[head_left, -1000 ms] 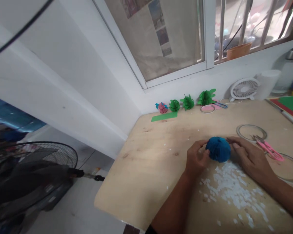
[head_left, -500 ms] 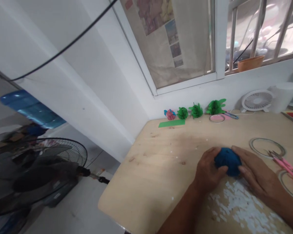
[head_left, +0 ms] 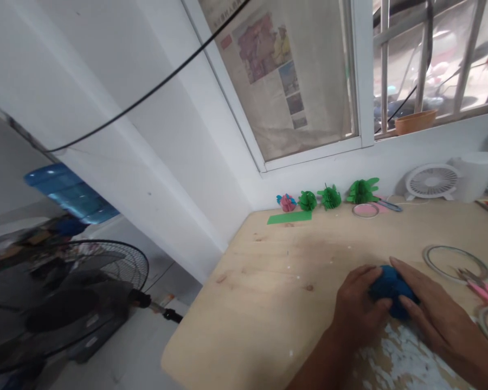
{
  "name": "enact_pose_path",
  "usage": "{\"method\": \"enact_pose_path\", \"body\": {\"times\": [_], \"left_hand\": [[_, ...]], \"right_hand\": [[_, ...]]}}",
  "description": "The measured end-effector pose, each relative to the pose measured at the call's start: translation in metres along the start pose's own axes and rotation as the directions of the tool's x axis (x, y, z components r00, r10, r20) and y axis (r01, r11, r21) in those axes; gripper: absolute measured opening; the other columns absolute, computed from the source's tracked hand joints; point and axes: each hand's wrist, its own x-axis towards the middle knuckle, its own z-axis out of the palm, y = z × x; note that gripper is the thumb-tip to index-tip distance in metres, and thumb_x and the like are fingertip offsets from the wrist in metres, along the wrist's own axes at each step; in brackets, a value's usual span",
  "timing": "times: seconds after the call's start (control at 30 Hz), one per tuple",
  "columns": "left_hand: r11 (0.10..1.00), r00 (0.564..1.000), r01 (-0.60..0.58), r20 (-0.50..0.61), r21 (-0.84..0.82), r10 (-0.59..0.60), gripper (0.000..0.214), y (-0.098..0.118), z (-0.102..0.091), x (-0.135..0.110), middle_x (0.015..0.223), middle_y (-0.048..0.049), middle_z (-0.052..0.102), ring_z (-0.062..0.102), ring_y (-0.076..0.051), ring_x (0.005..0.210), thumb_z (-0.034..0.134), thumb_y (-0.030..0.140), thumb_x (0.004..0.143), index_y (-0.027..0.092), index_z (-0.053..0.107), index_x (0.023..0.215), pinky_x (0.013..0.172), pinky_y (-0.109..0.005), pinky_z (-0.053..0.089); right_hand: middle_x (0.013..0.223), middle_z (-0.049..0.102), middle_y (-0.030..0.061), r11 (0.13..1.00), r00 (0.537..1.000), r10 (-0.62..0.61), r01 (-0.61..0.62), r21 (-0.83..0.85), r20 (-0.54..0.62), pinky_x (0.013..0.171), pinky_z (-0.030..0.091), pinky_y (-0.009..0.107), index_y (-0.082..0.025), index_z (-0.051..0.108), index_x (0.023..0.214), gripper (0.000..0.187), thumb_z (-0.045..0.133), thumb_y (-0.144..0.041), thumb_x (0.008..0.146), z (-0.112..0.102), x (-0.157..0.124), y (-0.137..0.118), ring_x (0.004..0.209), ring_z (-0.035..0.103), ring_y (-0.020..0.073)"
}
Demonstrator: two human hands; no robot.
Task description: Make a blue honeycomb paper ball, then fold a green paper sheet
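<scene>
A rounded blue paper ball (head_left: 391, 288) is cupped between both my hands over the wooden table. My left hand (head_left: 360, 303) presses its near-left side, thumb on the front. Wrapped round the right side is my right hand (head_left: 435, 309), its fingers along the top and its thumb in front. Small white paper scraps (head_left: 409, 360) lie scattered just below the ball. To the right are pink-handled pliers (head_left: 480, 284) and a wire coil (head_left: 455, 262). The blurred ball hides parts of my fingers.
Along the wall stand a pink and blue paper figure (head_left: 287, 202) and several green paper figures (head_left: 361, 190), with a green paper strip (head_left: 289, 218) in front. A small white fan (head_left: 433, 181) stands at the back right. Left of the table (head_left: 236, 303) is a large black fan (head_left: 65, 309).
The whole view has tilted slightly upward, so everything sits lower in the picture. Both hands still hold the blue ball, which appears turned a little, the right thumb now farther over its front.
</scene>
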Motion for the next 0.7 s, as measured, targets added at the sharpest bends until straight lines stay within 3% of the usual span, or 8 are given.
{"method": "enact_pose_path", "body": {"times": [0.23, 0.57, 0.7], "left_hand": [[0.997, 1.0, -0.003, -0.016, -0.078, 0.002, 0.049, 0.0003, -0.0001, 0.0012, 0.131, -0.0135, 0.067, 0.064, -0.027, 0.12, 0.066, 0.04, 0.088, 0.021, 0.062, 0.133, 0.104, -0.044, 0.053], [0.994, 0.999, 0.029, -0.04, -0.108, -0.034, 0.047, -0.004, 0.0034, -0.0018, 0.129, -0.0136, 0.068, 0.065, -0.027, 0.118, 0.065, 0.038, 0.088, 0.02, 0.063, 0.131, 0.104, -0.044, 0.053], [0.991, 0.993, 0.103, -0.049, -0.085, -0.107, 0.049, -0.0018, -0.0014, -0.0045, 0.128, -0.0141, 0.068, 0.065, -0.027, 0.116, 0.063, 0.04, 0.089, 0.018, 0.061, 0.133, 0.104, -0.044, 0.052]], "right_hand": [[0.141, 0.059, 0.0103, 0.999, 0.999, -0.015, 0.013, -0.044, -0.045, 0.093, 0.059, 0.046, -0.029, 0.023, 0.16, 0.062, 0.041, -0.039, 0.101, -0.001, 0.0009, -0.0026, 0.119, 0.065, 0.0297], [0.144, 0.056, 0.0095, 0.999, 0.999, 0.041, -0.04, 0.021, -0.02, 0.099, 0.055, 0.045, -0.028, 0.025, 0.159, 0.061, 0.042, -0.038, 0.101, 0.0076, -0.0048, 0.0018, 0.125, 0.06, 0.0294], [0.145, 0.056, 0.0098, 0.999, 0.997, 0.022, -0.02, 0.028, -0.067, 0.101, 0.052, 0.045, -0.027, 0.027, 0.158, 0.061, 0.044, -0.037, 0.1, 0.0033, 0.0034, -0.0041, 0.128, 0.057, 0.0288]]}}
